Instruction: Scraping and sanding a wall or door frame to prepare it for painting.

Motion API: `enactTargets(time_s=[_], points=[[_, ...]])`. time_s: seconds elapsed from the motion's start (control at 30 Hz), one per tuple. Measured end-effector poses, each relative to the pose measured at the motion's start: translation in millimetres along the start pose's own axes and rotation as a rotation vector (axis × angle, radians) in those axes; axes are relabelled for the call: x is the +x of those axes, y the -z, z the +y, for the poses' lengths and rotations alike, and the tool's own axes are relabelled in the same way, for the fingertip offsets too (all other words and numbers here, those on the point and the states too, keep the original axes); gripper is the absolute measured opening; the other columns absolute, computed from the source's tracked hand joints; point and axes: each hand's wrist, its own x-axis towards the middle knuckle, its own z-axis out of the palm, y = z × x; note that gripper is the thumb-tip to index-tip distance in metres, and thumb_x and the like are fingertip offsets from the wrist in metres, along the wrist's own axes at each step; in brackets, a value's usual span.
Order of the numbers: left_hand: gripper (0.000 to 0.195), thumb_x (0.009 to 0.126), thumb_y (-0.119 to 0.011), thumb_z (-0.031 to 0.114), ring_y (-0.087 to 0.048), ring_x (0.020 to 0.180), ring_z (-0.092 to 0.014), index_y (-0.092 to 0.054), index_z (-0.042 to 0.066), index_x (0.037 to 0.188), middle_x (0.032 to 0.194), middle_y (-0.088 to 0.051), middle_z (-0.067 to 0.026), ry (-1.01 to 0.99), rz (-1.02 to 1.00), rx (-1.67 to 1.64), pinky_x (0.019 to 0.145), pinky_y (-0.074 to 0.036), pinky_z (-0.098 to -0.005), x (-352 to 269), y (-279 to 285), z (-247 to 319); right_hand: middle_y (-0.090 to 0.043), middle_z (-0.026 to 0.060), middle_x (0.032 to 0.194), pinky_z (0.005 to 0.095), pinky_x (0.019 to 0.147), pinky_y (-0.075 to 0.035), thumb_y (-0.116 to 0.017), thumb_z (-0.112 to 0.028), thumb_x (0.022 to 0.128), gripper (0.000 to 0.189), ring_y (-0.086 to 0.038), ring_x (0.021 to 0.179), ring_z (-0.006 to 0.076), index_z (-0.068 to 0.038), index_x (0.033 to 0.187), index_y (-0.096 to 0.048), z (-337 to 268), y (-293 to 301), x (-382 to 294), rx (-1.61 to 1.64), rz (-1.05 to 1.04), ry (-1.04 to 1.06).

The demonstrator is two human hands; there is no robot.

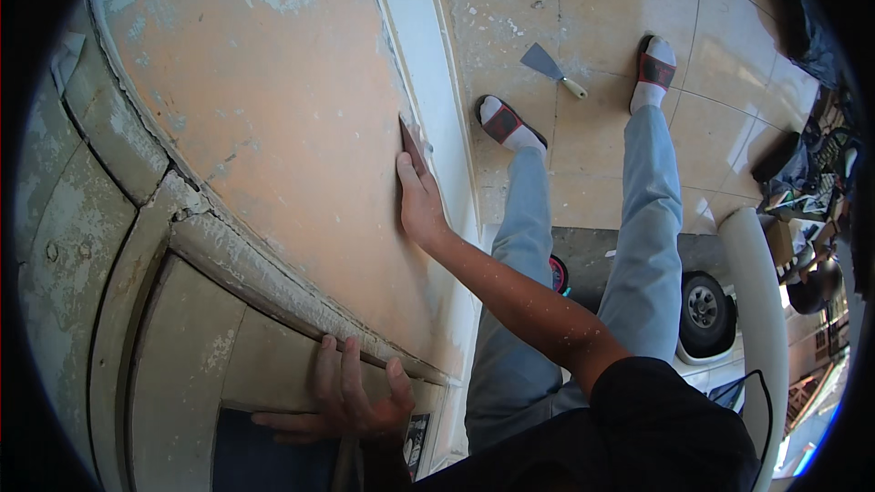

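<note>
My right hand [422, 208] presses a flat reddish-brown piece of what looks like sandpaper [412, 143] against a wall panel [273, 109]. The panel has a bare peach patch, with flaking pale blue paint above. The piece lies along the panel's right edge, beside a white trim strip [437, 82]. Lower down, my left hand [366, 393] is spread with nothing in it. Its fingertips reach the worn moulding [253, 256] under the panel, over a grey-green wooden frame [191, 335]. A dark pane [273, 454] lies beneath that hand.
A putty knife [547, 67] with a pale handle lies on the tiled floor [601, 0] between my slippered feet, near scattered paint flakes. A vehicle wheel [704, 307] and a white column [755, 273] stand at right. Mixed clutter [813, 171] lines the far right.
</note>
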Motion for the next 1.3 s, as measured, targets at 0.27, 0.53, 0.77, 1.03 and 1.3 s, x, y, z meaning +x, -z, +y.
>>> enactTargets(time_s=[0.27, 0.53, 0.77, 1.03, 1.3], points=[[0.047, 0.096, -0.046, 0.055, -0.013, 0.144, -0.061, -0.067, 0.022, 0.122, 0.121, -0.069, 0.0017, -0.006, 0.039, -0.051, 0.110, 0.003, -0.0745, 6, -3, 12, -0.024, 0.0093, 0.164, 0.0335, 0.123, -0.008, -0.030, -0.029, 0.109, 0.054, -0.015, 0.152, 0.0237, -0.007, 0.158, -0.024, 48, 50, 22, 0.060, 0.009, 0.010], [0.047, 0.095, -0.048, 0.056, -0.006, 0.143, -0.065, -0.068, 0.022, 0.120, 0.124, -0.067, 0.0009, 0.031, 0.003, 0.012, 0.108, 0.007, -0.0772, 2, -1, 3, -0.015, 0.0143, 0.166, 0.0381, 0.124, -0.003, -0.030, -0.033, 0.109, 0.057, -0.005, 0.154, 0.0290, -0.009, 0.159, -0.020, -52, 8, 31, -0.019, -0.078, -0.065], [0.049, 0.096, -0.045, 0.058, -0.011, 0.145, -0.059, -0.068, 0.022, 0.121, 0.124, -0.068, 0.0036, 0.017, 0.042, -0.006, 0.113, 0.007, -0.0699, 5, -3, 14, -0.019, 0.0131, 0.165, 0.0371, 0.124, -0.006, -0.028, -0.028, 0.108, 0.055, -0.009, 0.154, 0.0282, -0.007, 0.159, -0.020, 77, 59, -19, 0.100, 0.010, -0.213], [0.049, 0.093, -0.049, 0.057, -0.006, 0.143, -0.065, -0.068, 0.022, 0.121, 0.124, -0.067, 0.0005, 0.035, 0.025, 0.012, 0.107, 0.008, -0.0776, 4, -4, 5, -0.016, 0.0158, 0.166, 0.0373, 0.124, -0.007, -0.033, -0.029, 0.108, 0.057, -0.007, 0.154, 0.0300, -0.004, 0.158, -0.019, -29, 14, 22, -0.062, -0.020, 0.079], [0.050, 0.093, -0.049, 0.057, -0.005, 0.143, -0.064, -0.068, 0.021, 0.121, 0.124, -0.067, 0.0003, -0.012, 0.022, -0.029, 0.108, 0.006, -0.0775, 6, -10, 10, -0.020, 0.0021, 0.166, 0.0302, 0.123, -0.008, -0.028, -0.026, 0.108, 0.054, -0.015, 0.153, 0.0171, -0.010, 0.160, -0.020, 110, 60, -51, 0.185, 0.077, -0.484]])
